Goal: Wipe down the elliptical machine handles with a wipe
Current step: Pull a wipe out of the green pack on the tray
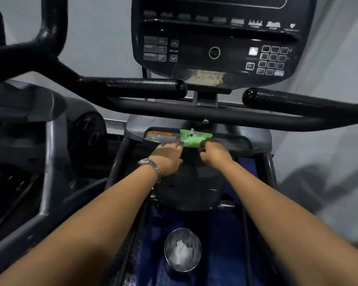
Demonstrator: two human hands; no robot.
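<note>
1. The wipe pack [191,138], a green soft packet, is seen lying on the dark ledge [236,141] of the elliptical machine, below the crossbar [194,112] and between the two hands.
2. The pack's left end is touched by the fingers [177,145] of the left hand [167,157], which are stretched out flat and close together; nothing is gripped by them.
3. The pack's right front edge is met by the right hand [213,154], whose fingers [203,146] are curled in narrowly; whether the packet or a wipe is pinched cannot be told.
4. Both forearms are held out straight from the bottom corners, converging on the pack, palms turned down. A metal watch [151,165] is worn on the left wrist.
5. The two black padded handles [132,84] [298,102] are seen above the crossbar, well apart from both hands, beneath the console [215,52].
6. A round mesh bin [182,249] holding crumpled white material is seen on the blue floor between the forearms.
</note>
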